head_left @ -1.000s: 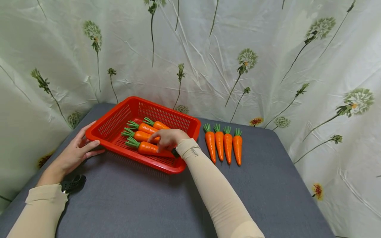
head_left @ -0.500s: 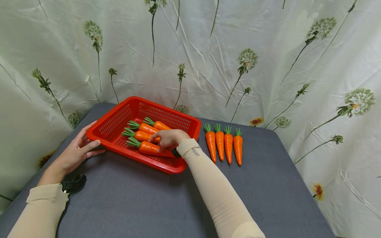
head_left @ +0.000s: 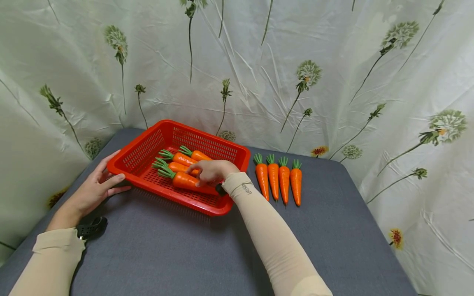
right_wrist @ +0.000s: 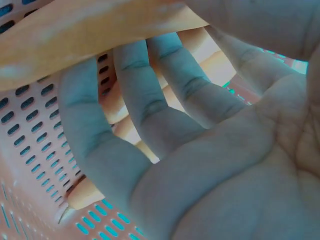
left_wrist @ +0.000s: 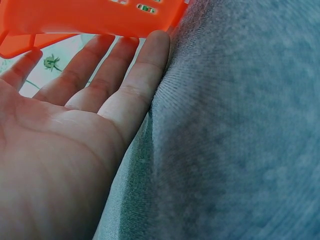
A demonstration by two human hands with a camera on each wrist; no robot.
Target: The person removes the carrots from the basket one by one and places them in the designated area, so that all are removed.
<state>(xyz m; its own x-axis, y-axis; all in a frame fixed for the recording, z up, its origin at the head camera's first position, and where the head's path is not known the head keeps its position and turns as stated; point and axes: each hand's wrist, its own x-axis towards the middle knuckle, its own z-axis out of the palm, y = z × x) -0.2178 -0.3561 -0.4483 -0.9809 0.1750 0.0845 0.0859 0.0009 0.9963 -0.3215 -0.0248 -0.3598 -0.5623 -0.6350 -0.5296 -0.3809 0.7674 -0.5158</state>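
In the head view my right hand (head_left: 212, 172) reaches into the red basket (head_left: 175, 200) and grips the nearest carrot (head_left: 187, 182) around its body. The right wrist view has that carrot (right_wrist: 100, 27) across the top, with the fingers behind it and the thumb above. Beside it in the basket lie several more carrots (head_left: 182, 159), partly hidden by the hand. My left hand (head_left: 94, 187) is at the basket's left corner, fingers fairly straight and spread. In the left wrist view the left fingertips touch the outside of the basket wall (left_wrist: 85, 17).
To the right of the basket, several carrots (head_left: 284, 181) lie in a row on the grey tabletop (head_left: 166, 255), green tops pointing away. A flower-printed curtain (head_left: 259, 74) hangs behind the table and along its sides.
My right hand has shifted slightly to the right with the nearest carrot, whose green top now overlaps that of the carrot behind it. The left hand and basket have stayed put.
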